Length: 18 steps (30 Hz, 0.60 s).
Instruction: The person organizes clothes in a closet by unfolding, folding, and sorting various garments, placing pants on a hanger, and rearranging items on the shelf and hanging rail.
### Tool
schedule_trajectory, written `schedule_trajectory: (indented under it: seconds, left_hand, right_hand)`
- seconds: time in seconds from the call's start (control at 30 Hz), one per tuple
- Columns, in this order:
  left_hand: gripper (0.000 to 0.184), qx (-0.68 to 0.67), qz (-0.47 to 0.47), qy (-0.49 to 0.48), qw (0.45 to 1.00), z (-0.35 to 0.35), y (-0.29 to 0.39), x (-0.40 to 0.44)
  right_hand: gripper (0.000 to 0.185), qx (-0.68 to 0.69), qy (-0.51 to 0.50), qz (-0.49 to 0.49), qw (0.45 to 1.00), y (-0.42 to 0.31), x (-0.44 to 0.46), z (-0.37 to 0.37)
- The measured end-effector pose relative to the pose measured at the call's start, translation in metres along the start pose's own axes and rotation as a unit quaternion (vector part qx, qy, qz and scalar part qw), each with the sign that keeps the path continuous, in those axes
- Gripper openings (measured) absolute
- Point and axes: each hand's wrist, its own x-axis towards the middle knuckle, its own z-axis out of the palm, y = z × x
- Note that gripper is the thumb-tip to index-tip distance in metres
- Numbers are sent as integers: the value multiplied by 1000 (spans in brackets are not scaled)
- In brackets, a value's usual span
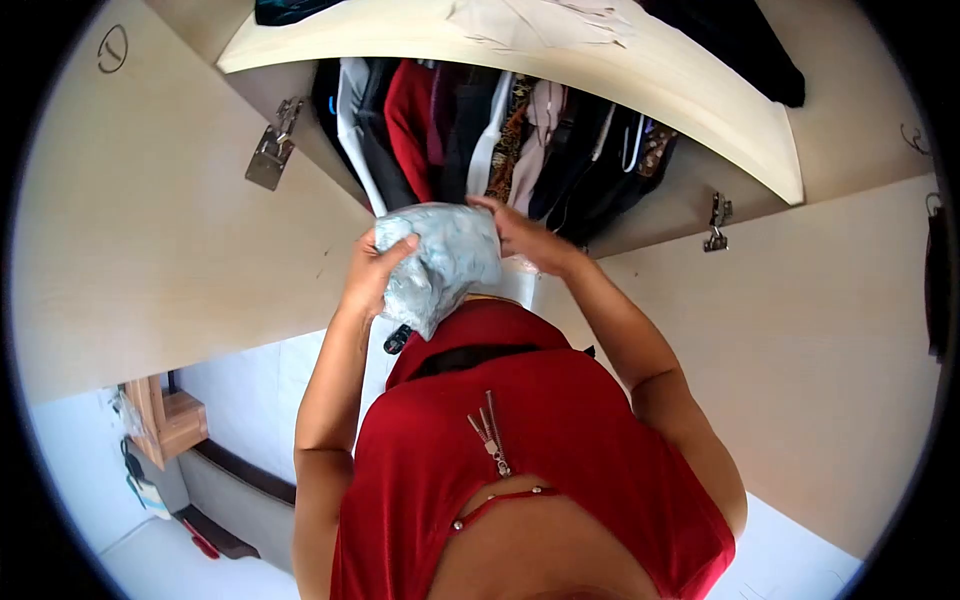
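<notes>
"What's in the wardrobe (700,120)?"
"Clothes (410,130) hang below the shelf; a beige cloth (540,22) lies on it."
"And the pale blue packet (445,250)?"
"Held in front of the clothes, contents unclear. The left hand (372,270) is partly closed, gripping its side. The right hand (525,238) is at the opposite edge, fingers loosely bent; I can't tell if it grips."

Hidden behind the pale blue bundle (440,255): most fingers of the left hand (372,272). Slightly blurred: right hand (522,238). Obscured by the shelf (690,95): upper ends of the hanging clothes (408,125). Cut off at the top edge: dark garment (735,40). Partly covered, unidentifiable: small black object (398,340).
</notes>
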Motion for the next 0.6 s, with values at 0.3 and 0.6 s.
schedule_trajectory:
  seconds: [0.3,0.6]
  left_hand:
    - [34,-83,-28,-68,994,38,24,-4]
    - [62,28,-103,-156,982,37,0,9]
  right_hand:
    - [55,60,78,-22,995,-6,0,22]
    - [40,188,184,-14,965,-17,-24,-1]
